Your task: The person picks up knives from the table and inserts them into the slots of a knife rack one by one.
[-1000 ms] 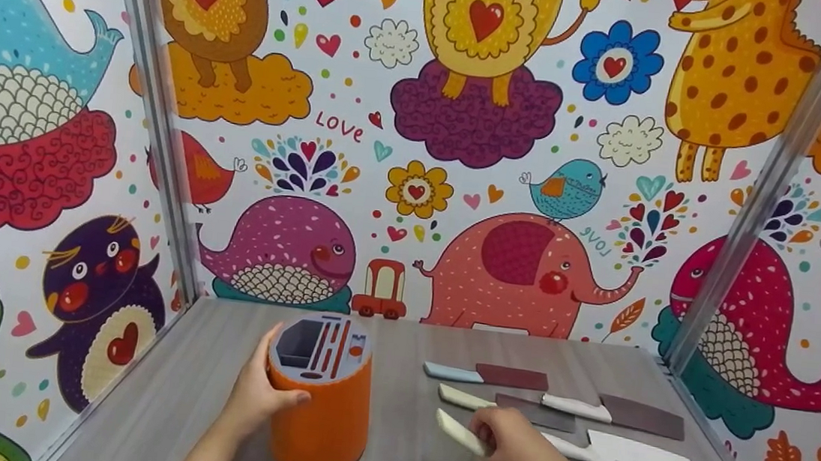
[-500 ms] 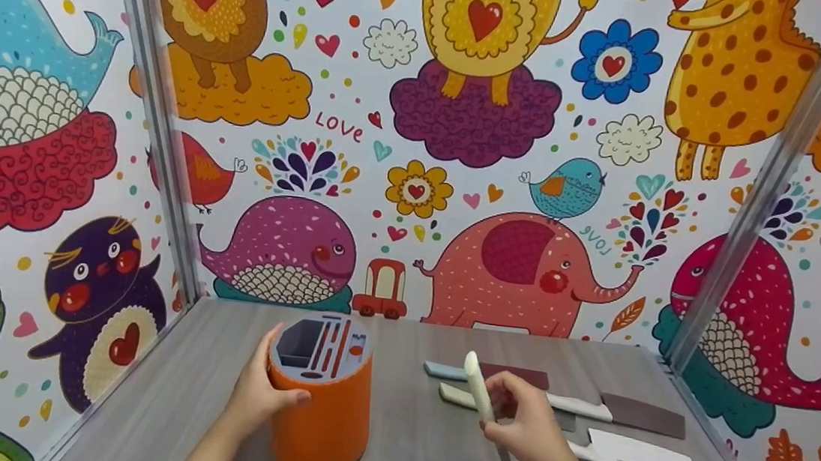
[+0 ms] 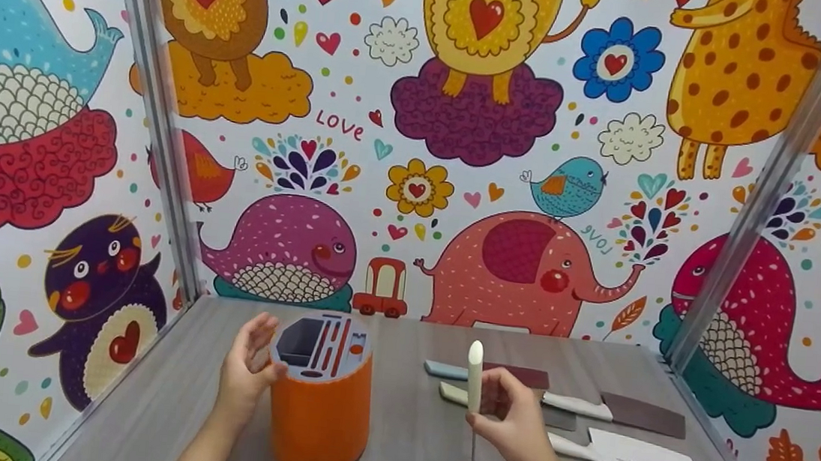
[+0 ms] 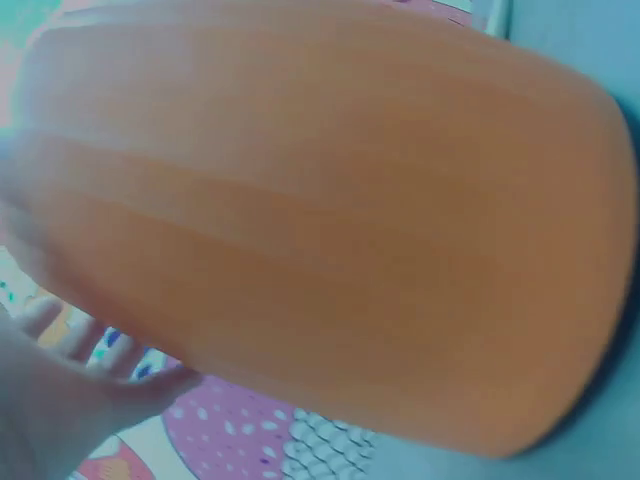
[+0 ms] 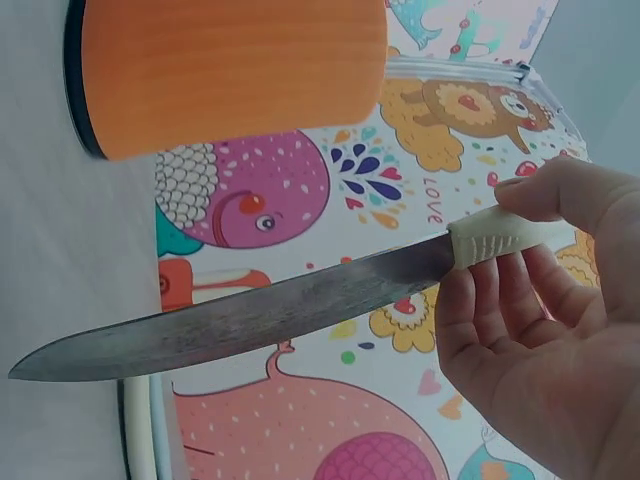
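An orange cylindrical knife block with a grey slotted top stands upright on the table. My left hand is at its left side, fingers loose, thumb close to the rim; whether it touches the block I cannot tell. In the left wrist view the orange wall fills most of the frame, with the left hand at its edge. My right hand pinches a knife by its cream handle, blade pointing down. The right wrist view shows the long, slightly curved blade and the right hand on its handle.
Several knives lie to the right: a blue-handled one, a cream-handled one, a white-handled dark cleaver and a white cleaver. Patterned walls enclose the grey table at the back and sides.
My right hand has lifted the knife off the table and turned it from lying to upright, handle up. My left hand has loosened from the block and shifted slightly left.
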`<move>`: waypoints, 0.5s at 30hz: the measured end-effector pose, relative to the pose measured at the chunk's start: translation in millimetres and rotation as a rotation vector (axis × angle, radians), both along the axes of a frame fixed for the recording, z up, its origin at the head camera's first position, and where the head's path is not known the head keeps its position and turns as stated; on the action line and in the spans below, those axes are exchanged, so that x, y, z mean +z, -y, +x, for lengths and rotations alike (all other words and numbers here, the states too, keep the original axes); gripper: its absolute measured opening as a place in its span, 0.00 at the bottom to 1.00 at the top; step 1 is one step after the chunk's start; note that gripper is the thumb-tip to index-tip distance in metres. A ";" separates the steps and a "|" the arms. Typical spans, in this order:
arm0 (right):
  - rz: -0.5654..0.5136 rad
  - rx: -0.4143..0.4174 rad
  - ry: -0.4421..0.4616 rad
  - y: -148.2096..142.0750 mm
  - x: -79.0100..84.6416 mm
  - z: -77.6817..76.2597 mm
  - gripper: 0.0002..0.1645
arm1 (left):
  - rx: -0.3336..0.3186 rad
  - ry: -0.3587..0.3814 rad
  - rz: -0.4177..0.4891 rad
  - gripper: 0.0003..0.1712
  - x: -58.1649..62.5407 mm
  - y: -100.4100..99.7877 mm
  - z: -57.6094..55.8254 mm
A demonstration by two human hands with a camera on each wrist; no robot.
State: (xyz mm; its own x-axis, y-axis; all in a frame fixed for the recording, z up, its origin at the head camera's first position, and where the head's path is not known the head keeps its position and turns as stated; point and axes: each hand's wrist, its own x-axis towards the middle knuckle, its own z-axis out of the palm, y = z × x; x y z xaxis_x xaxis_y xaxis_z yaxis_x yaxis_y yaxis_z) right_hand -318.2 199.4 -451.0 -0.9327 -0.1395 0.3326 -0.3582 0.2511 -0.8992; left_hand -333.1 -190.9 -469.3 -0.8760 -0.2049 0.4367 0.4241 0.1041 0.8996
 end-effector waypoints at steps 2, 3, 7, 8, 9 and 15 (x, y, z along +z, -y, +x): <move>-0.013 0.003 -0.005 2.3 0.5 1.1 0.24 | 0.058 -0.059 0.035 0.38 8.4 -3.4 4.7; -0.019 0.001 -0.011 3.7 0.6 1.7 0.24 | 0.089 -0.090 0.040 0.36 13.1 -5.6 7.8; -0.047 -0.019 -0.026 12.8 0.5 6.6 0.24 | 0.167 -0.223 0.047 0.31 32.1 -17.9 24.3; -0.055 -0.025 -0.027 16.0 0.0 8.2 0.24 | 0.163 -0.251 0.042 0.30 36.5 -22.3 29.9; -0.056 -0.032 -0.028 19.2 -0.9 10.0 0.24 | 0.144 -0.274 0.041 0.29 40.8 -26.9 36.0; -0.073 0.006 -0.030 37.1 -5.2 19.8 0.25 | -0.080 -0.283 -0.073 0.31 56.2 -61.8 72.7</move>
